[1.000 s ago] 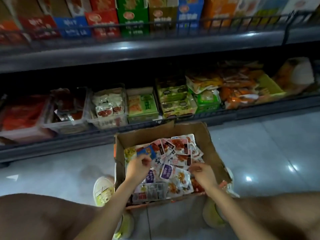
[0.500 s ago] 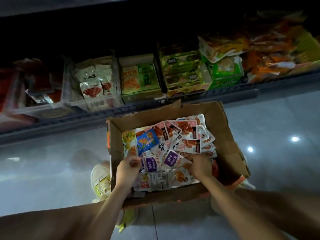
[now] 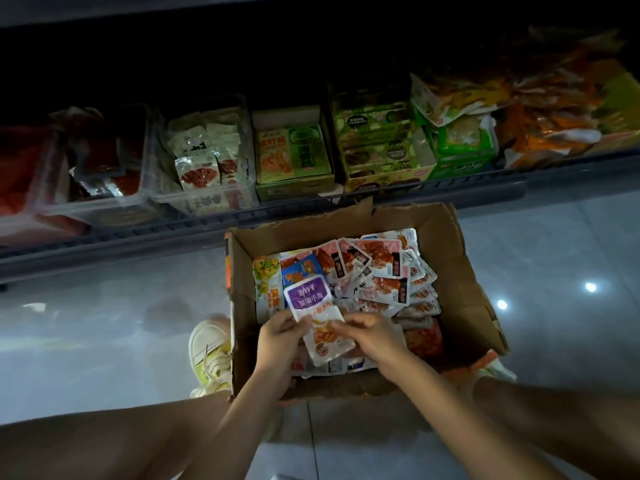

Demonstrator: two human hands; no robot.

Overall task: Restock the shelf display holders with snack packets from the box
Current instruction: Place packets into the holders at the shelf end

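One cardboard box [image 3: 460, 271] sits mid-frame, its loose snack packets [image 3: 381, 271] too many and too overlapped to count. Two hands, the left hand [image 3: 277, 341] and the right hand [image 3: 374, 336], grip one purple-topped packet [image 3: 313, 306] between them. Along the shelf [image 3: 138, 233] in the upper half stand three clear holders [image 3: 207, 202] at left and three printed cartons [image 3: 294, 190] to their right, and two pale shoes [image 3: 207, 348] flank the box, the right one mostly hidden.

I'm reaching forward and down, left hand [image 3: 280, 338] and right hand [image 3: 372, 336] close together, knuckles up, fingers curled, both pinching one packet [image 3: 311, 304] between them.
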